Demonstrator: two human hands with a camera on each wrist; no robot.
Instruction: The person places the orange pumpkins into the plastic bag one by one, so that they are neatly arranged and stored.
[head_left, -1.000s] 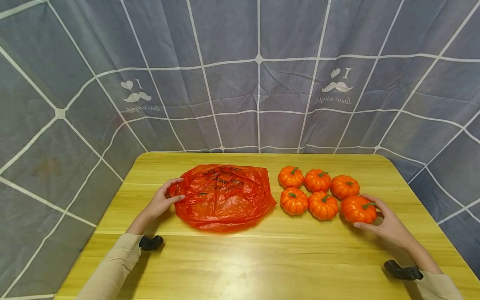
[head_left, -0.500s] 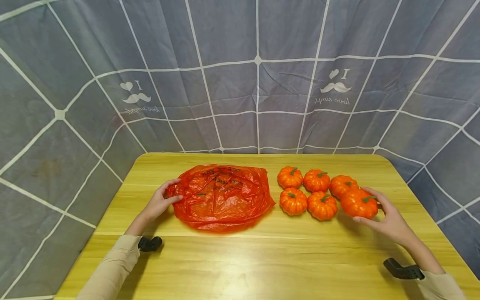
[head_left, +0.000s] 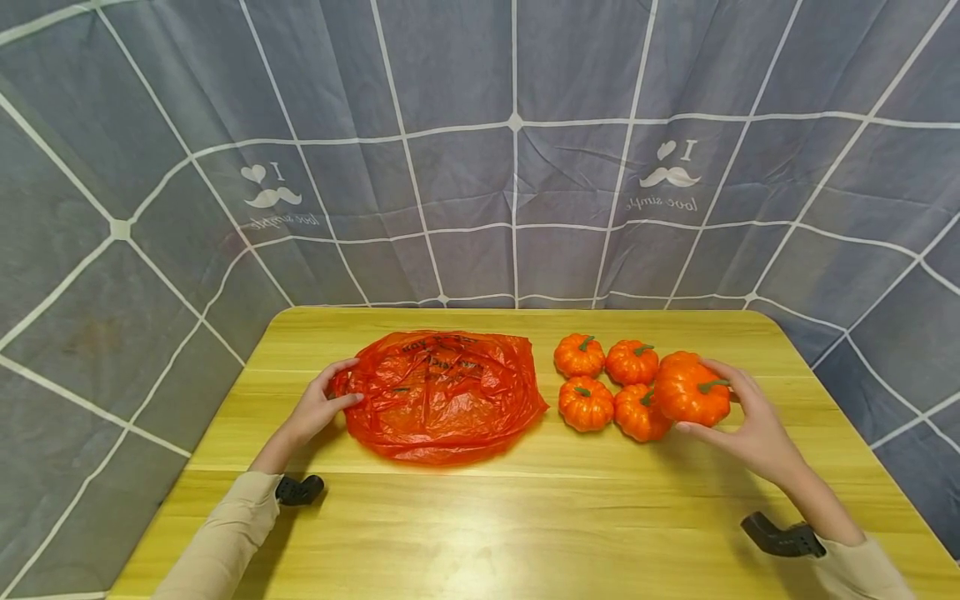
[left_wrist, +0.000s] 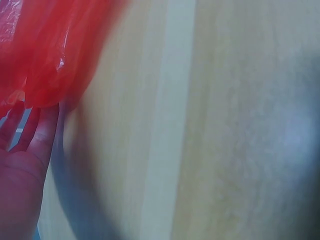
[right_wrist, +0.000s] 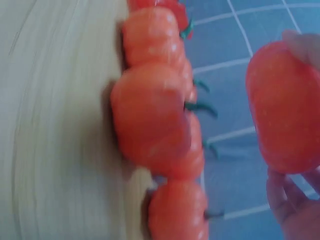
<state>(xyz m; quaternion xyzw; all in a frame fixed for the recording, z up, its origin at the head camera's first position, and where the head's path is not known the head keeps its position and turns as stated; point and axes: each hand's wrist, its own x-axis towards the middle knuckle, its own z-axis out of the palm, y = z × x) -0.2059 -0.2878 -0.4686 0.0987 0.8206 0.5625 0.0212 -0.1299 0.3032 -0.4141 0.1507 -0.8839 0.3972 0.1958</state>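
A crinkled red plastic bag (head_left: pixel 450 408) with dark printing lies on the left half of the table. My left hand (head_left: pixel 318 408) pinches its left end between thumb and fingers; in the left wrist view, fingertips (left_wrist: pixel 47 117) meet the red film. On the right, my right hand (head_left: pixel 761 433) grips a small orange pumpkin (head_left: pixel 686 396) with a green stem, thumb at the front and fingers behind. The right wrist view shows this held pumpkin (right_wrist: pixel 285 110) raised off the table. In the head view it overlaps the pumpkins at the right end of the group and partly hides them.
Several more orange pumpkins, among them a back-left one (head_left: pixel 579 356) and a front-left one (head_left: pixel 586 404), sit close together right of the bag. The wooden table (head_left: pixel 465 533) ends at a grey curtain (head_left: pixel 465 183) with white lines.
My right hand has lifted the pumpkin from the front right of the group and carried it up and leftward over its neighbours. My left hand stays at the bag.
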